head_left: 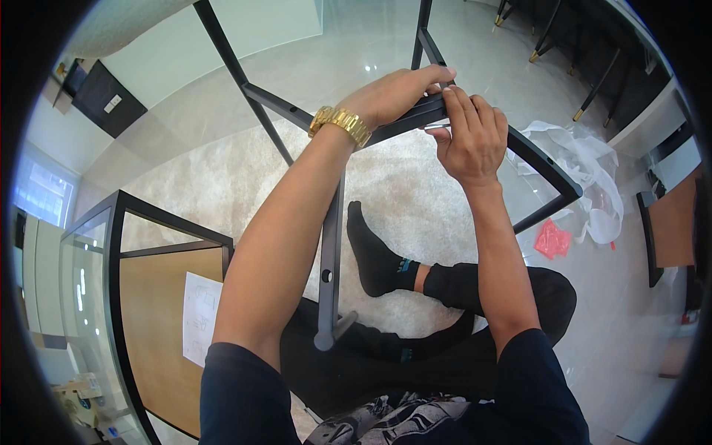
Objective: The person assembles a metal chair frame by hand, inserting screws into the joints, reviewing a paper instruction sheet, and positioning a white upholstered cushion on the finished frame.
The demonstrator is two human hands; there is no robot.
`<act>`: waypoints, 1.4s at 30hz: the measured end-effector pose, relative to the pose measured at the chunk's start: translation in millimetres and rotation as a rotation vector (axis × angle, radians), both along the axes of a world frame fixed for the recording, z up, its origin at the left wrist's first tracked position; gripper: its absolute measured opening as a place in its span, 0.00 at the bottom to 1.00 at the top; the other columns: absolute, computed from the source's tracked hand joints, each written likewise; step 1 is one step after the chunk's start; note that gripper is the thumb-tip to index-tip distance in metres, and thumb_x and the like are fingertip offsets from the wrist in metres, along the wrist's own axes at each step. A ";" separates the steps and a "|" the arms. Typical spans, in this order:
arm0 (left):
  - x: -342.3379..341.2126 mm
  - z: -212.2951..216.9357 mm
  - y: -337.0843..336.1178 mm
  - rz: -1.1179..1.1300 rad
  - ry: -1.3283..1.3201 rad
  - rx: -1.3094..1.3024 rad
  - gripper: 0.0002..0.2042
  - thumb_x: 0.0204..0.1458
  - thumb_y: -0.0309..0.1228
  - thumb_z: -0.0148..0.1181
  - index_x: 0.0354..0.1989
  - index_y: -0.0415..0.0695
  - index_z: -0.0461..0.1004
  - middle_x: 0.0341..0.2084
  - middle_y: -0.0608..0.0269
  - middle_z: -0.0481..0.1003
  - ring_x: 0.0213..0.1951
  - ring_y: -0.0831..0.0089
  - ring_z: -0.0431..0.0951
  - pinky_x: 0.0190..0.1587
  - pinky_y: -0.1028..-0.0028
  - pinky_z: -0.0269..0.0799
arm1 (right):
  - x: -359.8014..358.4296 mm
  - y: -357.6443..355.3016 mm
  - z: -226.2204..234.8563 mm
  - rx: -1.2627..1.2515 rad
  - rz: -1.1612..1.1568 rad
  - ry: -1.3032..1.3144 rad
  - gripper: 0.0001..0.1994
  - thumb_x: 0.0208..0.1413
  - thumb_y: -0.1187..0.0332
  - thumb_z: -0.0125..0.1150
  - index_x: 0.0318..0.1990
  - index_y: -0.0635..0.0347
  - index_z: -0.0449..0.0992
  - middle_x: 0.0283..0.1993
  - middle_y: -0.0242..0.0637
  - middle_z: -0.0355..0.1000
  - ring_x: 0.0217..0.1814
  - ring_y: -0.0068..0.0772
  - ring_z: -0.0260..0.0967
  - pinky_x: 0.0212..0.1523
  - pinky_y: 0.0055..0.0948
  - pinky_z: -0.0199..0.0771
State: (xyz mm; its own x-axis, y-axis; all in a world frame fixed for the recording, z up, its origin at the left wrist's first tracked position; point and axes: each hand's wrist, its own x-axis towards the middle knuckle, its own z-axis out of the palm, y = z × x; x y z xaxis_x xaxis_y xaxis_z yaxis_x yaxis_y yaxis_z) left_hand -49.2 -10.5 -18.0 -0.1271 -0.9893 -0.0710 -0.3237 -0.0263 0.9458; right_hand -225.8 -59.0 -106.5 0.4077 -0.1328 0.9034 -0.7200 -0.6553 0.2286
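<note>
"Dark sleeves (241,397) are filling the near edge on both sides. What are the hands doing?"

"Left hand (397,95), wearing a gold watch (341,124), is grasping a bar of the black metal frame (404,127) from above; most of its fingertips are hiding from view."

"And the other?"

"Right hand (475,141) is clasping the same bar just beside it, fingers curling over the top, thumb sitting next to a thin silver piece (437,127)."

"Where is the frame standing?"

"I can't tell what is bearing it, but it's spanning the middle, over the pale rug (274,174) and the person's bent legs (547,293)."

"Anything around?"

"Paper (199,319) is lying over a brown panel (152,304) on the left; plastic wrap (597,182) and a pink packet (551,239) are lying on the right."
</note>
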 end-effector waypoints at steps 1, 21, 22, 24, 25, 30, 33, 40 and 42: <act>0.9 -0.3 -0.7 -0.017 0.000 0.003 0.49 0.55 0.68 0.48 0.63 0.25 0.68 0.61 0.29 0.68 0.64 0.53 0.69 0.68 0.68 0.59 | 1.5 0.7 -0.6 0.005 0.000 -0.014 0.32 0.68 0.39 0.40 0.48 0.60 0.80 0.49 0.34 0.79 0.49 0.38 0.72 0.50 0.39 0.65; -4.1 1.0 1.7 0.023 -0.171 -0.077 0.49 0.57 0.75 0.36 0.53 0.35 0.80 0.51 0.37 0.77 0.54 0.53 0.76 0.62 0.63 0.64 | 14.9 18.5 10.5 0.241 0.007 -0.156 0.19 0.71 0.56 0.44 0.47 0.53 0.82 0.50 0.30 0.81 0.52 0.36 0.73 0.56 0.39 0.60; -6.1 2.8 3.3 0.016 -0.193 -0.086 0.47 0.58 0.73 0.34 0.53 0.37 0.80 0.53 0.38 0.76 0.55 0.52 0.75 0.63 0.62 0.64 | 12.9 18.7 11.5 0.258 0.014 -0.147 0.19 0.71 0.56 0.44 0.47 0.53 0.82 0.51 0.30 0.81 0.53 0.36 0.73 0.56 0.39 0.60; -3.5 7.7 11.2 -0.008 -0.252 -0.144 0.45 0.61 0.70 0.30 0.53 0.40 0.81 0.56 0.40 0.75 0.58 0.50 0.74 0.65 0.59 0.62 | 12.4 21.0 14.1 0.256 0.035 -0.103 0.16 0.70 0.59 0.47 0.50 0.53 0.81 0.54 0.30 0.79 0.55 0.38 0.72 0.58 0.40 0.60; -4.3 13.5 15.0 -0.044 -0.288 -0.196 0.43 0.63 0.69 0.28 0.54 0.42 0.81 0.58 0.41 0.74 0.60 0.49 0.73 0.66 0.59 0.61 | 10.7 23.3 18.7 0.216 0.049 -0.060 0.15 0.70 0.60 0.49 0.50 0.53 0.81 0.55 0.30 0.79 0.56 0.38 0.72 0.58 0.40 0.59; 14.5 19.0 32.9 0.183 -0.403 -0.347 0.38 0.64 0.60 0.44 0.68 0.36 0.65 0.63 0.38 0.69 0.66 0.47 0.69 0.68 0.59 0.61 | -1.4 30.4 44.5 0.293 0.177 0.106 0.10 0.62 0.66 0.62 0.48 0.55 0.81 0.53 0.32 0.78 0.58 0.37 0.70 0.57 0.36 0.63; 28.8 16.5 68.4 0.369 -0.384 -0.530 0.34 0.60 0.49 0.59 0.67 0.35 0.65 0.63 0.36 0.68 0.66 0.47 0.68 0.68 0.59 0.62 | -9.2 37.2 57.1 0.662 0.273 0.041 0.08 0.57 0.69 0.67 0.43 0.57 0.83 0.45 0.33 0.78 0.54 0.36 0.71 0.49 0.34 0.68; 30.0 -50.3 138.7 0.901 -0.128 -0.389 0.46 0.58 0.42 0.64 0.76 0.35 0.43 0.67 0.37 0.62 0.63 0.45 0.69 0.64 0.54 0.68 | -20.1 61.1 85.8 0.540 0.476 0.162 0.03 0.57 0.77 0.62 0.38 0.61 0.80 0.33 0.40 0.73 0.41 0.45 0.69 0.45 0.39 0.70; 18.6 -41.9 162.8 0.699 0.265 -0.114 0.47 0.59 0.41 0.64 0.76 0.35 0.37 0.65 0.38 0.63 0.60 0.49 0.72 0.58 0.58 0.74 | -57.8 43.9 100.1 0.632 0.474 -0.085 0.06 0.64 0.71 0.55 0.38 0.63 0.75 0.35 0.45 0.74 0.39 0.48 0.71 0.42 0.39 0.70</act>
